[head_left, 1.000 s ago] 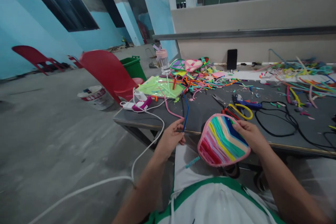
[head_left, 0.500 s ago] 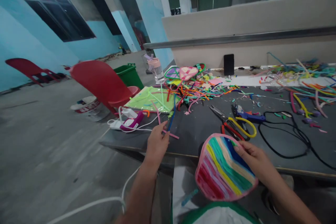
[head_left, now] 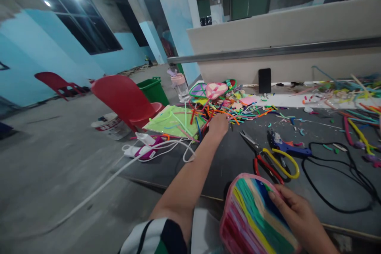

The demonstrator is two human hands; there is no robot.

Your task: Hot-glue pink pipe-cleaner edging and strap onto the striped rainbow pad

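My right hand (head_left: 293, 202) pinches the upper right edge of a striped pipe-cleaner panel (head_left: 253, 214), low in view in front of the table edge. It has a pink rim and rows of dark red, pink, yellow, teal, cream and blue. My left hand (head_left: 218, 124) reaches over the table to the near side of a heap of coloured pipe cleaners (head_left: 238, 116). Its fingertips are lost among them, so whether they grip a piece does not show. Left of that hand lies a light green sheet (head_left: 175, 121) with loose pipe cleaners on it.
Scissors with yellow handles (head_left: 281, 162), red-handled pliers (head_left: 269, 170) and a blue glue gun (head_left: 290, 149) with a black cord lie to the right. A purple-and-white power strip (head_left: 149, 149) sits at left. Behind are a bottle (head_left: 180, 87) and a phone (head_left: 264, 80).
My left hand has moved forward and right, from loose pipe cleaners near the table edge to the heap. The striped panel sits lower in view, still in my right hand.
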